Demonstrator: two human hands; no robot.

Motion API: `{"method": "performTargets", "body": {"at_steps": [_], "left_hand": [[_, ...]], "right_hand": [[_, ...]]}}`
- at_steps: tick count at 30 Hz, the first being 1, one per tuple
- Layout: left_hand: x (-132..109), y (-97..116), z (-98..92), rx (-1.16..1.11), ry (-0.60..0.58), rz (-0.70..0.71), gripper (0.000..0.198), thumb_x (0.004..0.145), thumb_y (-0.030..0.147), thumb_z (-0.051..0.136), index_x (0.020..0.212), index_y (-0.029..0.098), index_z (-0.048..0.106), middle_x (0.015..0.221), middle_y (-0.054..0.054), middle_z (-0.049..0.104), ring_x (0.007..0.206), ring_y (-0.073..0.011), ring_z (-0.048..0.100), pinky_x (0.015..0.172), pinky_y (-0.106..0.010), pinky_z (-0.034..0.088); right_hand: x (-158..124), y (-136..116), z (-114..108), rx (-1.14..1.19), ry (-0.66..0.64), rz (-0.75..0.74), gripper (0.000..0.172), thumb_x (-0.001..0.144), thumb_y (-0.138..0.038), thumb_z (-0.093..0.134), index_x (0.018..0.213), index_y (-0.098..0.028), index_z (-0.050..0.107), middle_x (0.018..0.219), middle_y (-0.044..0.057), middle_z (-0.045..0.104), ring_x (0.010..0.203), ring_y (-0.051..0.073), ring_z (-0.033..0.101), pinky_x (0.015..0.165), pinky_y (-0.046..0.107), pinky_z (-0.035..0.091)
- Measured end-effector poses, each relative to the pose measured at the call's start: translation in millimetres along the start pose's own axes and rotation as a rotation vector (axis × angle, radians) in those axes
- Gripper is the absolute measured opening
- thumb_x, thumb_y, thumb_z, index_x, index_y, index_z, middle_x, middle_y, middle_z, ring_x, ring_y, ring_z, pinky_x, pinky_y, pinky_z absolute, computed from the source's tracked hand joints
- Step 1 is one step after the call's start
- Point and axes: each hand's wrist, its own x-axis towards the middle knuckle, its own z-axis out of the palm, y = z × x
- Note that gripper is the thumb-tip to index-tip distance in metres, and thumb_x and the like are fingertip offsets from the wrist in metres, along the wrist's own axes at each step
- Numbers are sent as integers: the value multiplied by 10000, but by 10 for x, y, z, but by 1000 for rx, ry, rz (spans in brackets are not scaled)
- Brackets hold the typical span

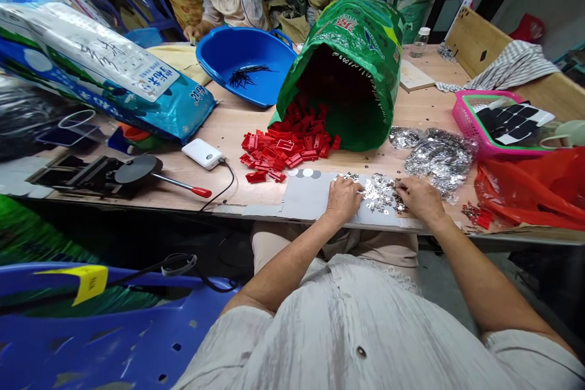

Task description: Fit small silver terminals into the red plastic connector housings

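Note:
Small shiny metal pieces [379, 191] lie in a loose pile on a grey sheet [304, 197] at the table's front edge. At the pile's left side is my left hand [342, 198], its fingers curled together; anything in them is too small to make out. My right hand [421, 197] is on the pile's right side, thumb and finger pinched on what looks like a small metal piece. Beyond the sheet, red plastic parts [286, 145] spill from the mouth of a green sack [351, 27] lying on its side.
A clear bag of metal pieces [441, 158] and a pink basket [466, 113] stand right, by a red plastic bag [534, 186]. Left are a white power bank [202, 153] with a cable and a red-handled lever tool [137, 172]. A blue basin [219, 67] stands behind; a person sits beyond.

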Motion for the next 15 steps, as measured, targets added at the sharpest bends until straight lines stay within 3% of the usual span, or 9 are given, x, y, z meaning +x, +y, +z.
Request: {"method": "performTargets", "body": {"at_steps": [6, 15], "left_hand": [[-8, -17, 0, -4, -5, -12, 155, 870, 321, 620, 965, 248, 719, 1031, -59, 688, 1070, -253, 496, 899, -404, 369], [-29, 14, 10, 3, -3, 1, 165, 874, 323, 614, 981, 248, 715, 1024, -55, 693, 1065, -254, 502, 898, -407, 366]], "right_hand": [[-83, 3, -38, -24, -36, -70, 243, 925, -321, 510, 1043, -273, 717, 1059, 46, 710, 825, 216, 644, 627, 314, 431], [207, -53, -45, 12, -39, -82, 239, 928, -300, 514, 1069, -245, 699, 1054, 66, 710, 907, 218, 640, 734, 319, 444]]}}
